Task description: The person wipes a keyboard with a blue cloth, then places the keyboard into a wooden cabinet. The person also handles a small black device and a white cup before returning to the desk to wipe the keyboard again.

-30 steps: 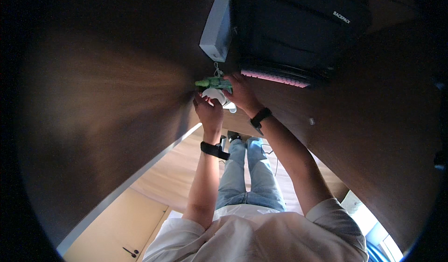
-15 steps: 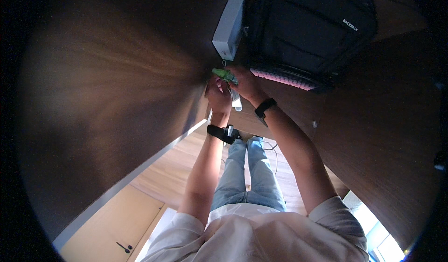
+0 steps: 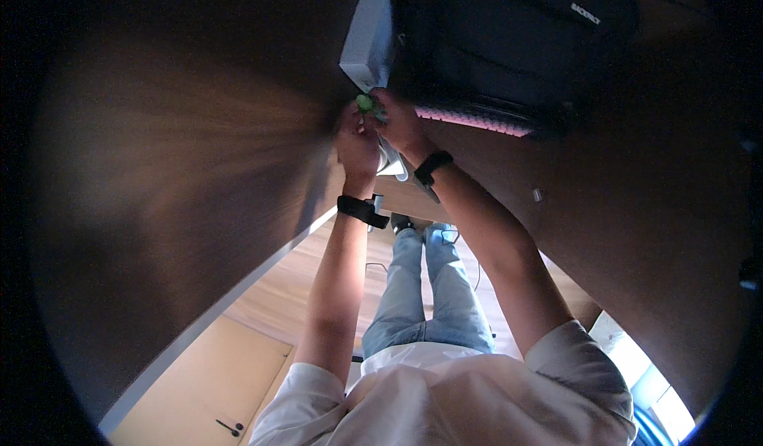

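A small green thing (image 3: 364,102), its kind too blurred to tell, sits between my fingertips above the dark wooden surface. From below, my left hand (image 3: 357,142) grips it with bent fingers. The fingers of my right hand (image 3: 400,124) close on it from the right, hiding part of it. Beneath the hands, a white, brightly lit object (image 3: 392,166) shows in part. Each wrist wears a black band.
Just beyond my hands stands a pale oblong box (image 3: 369,33). A black backpack (image 3: 493,49) lies to its right, with a pink patterned strip (image 3: 473,120) along its near side. Wooden panel (image 3: 183,168) rises on the left. A small pale piece (image 3: 538,195) is at right.
Both hands have shifted slightly up and left in the view along with the box and backpack. The green thing has turned and shows a rounder end now.
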Action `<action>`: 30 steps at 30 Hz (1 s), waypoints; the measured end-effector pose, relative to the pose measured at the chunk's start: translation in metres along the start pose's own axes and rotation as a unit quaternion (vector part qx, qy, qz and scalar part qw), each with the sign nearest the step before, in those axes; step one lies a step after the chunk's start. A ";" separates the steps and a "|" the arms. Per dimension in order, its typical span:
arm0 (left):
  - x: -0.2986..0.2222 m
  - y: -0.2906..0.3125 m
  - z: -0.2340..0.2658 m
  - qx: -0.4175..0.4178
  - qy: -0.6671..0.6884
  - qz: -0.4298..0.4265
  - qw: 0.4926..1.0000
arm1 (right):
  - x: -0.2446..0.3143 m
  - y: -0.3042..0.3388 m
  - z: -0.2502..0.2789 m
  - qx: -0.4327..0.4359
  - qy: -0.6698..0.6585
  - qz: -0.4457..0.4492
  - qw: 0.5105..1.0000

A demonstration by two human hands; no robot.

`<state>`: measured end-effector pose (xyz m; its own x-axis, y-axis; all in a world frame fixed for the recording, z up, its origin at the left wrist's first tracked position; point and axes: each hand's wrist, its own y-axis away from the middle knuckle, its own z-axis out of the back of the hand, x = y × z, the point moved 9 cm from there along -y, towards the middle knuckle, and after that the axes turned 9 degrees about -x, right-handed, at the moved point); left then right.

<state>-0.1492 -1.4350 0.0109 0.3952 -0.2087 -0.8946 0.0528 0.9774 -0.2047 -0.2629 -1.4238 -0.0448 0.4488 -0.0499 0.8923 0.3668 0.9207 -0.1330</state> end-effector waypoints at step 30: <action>-0.002 0.097 0.044 0.080 -0.299 -0.145 0.940 | -0.102 0.161 0.003 -0.016 0.054 -0.200 0.978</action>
<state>-0.1046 -1.3381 0.0106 0.7855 -0.4574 -0.4169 0.3556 0.8849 -0.3009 -0.2519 -1.2689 -0.1562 0.3480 -0.4457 0.8248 0.5551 0.8069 0.2018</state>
